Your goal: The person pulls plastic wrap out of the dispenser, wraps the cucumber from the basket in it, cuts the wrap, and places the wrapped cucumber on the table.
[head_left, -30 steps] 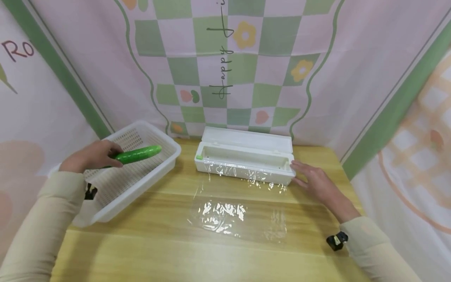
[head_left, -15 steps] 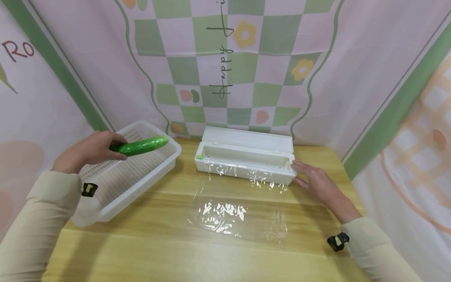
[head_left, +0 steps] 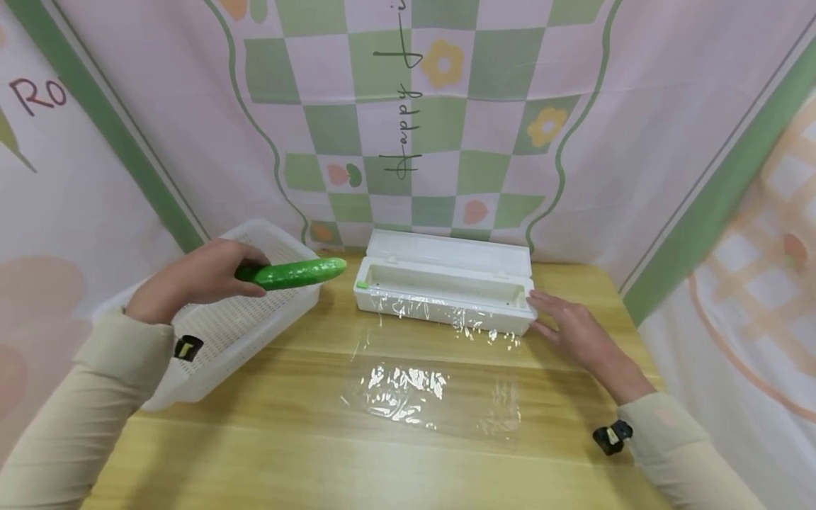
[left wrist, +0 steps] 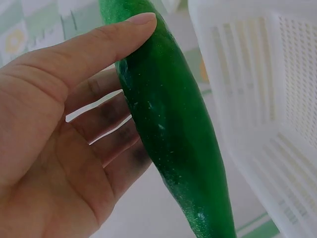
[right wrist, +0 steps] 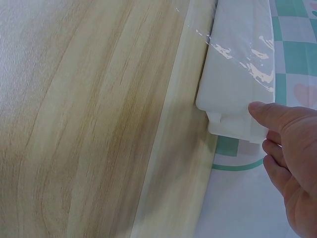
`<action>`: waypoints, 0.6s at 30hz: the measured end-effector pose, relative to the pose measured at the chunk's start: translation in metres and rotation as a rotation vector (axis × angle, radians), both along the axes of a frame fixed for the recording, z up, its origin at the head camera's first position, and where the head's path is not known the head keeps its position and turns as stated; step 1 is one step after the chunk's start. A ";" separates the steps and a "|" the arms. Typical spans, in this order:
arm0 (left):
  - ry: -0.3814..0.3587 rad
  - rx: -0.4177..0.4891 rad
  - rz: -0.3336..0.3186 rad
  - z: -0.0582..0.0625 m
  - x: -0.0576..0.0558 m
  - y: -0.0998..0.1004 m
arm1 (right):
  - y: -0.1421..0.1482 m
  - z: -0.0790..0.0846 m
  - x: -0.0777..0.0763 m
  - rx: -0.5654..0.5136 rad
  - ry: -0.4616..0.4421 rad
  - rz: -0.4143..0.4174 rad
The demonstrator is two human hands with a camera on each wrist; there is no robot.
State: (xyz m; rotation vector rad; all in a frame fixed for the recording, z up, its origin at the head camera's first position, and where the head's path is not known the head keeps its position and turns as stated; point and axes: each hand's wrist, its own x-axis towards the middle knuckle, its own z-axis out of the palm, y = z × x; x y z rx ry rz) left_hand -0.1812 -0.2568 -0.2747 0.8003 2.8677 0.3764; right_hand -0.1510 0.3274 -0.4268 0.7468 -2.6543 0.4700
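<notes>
My left hand (head_left: 213, 276) grips a green cucumber (head_left: 299, 273) above the white basket, thumb on one side and fingers on the other. In the left wrist view the cucumber (left wrist: 173, 124) slants down past the palm, beside the basket. A white cling film box (head_left: 440, 312) stands at the back of the table, its lid (head_left: 446, 251) tipped back. Clear cling film (head_left: 408, 389) runs from its front edge over the tabletop. My right hand (head_left: 570, 326) holds the box's right end. In the right wrist view its thumb lies on the box (right wrist: 233, 89), its fingers curled behind.
A white perforated basket (head_left: 255, 340) sits on the left of the wooden table (head_left: 306, 460). Behind the table hangs a checked, flowered cloth (head_left: 440, 127), close to the box's lid. A small green piece (head_left: 362, 285) sits on the box's left end.
My left hand has lifted the cucumber and carried it rightward, so its tip now passes the basket's right rim. My right hand, the box and the film have stayed in place.
</notes>
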 end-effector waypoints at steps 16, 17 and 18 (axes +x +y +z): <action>-0.051 0.032 -0.134 -0.021 0.010 0.074 | 0.000 0.000 0.002 -0.016 -0.025 -0.026; -0.057 0.037 -0.138 -0.024 0.011 0.078 | 0.000 -0.001 0.001 -0.017 -0.025 -0.025; -0.066 0.044 -0.142 -0.027 0.011 0.082 | 0.000 -0.001 0.001 -0.017 -0.029 -0.027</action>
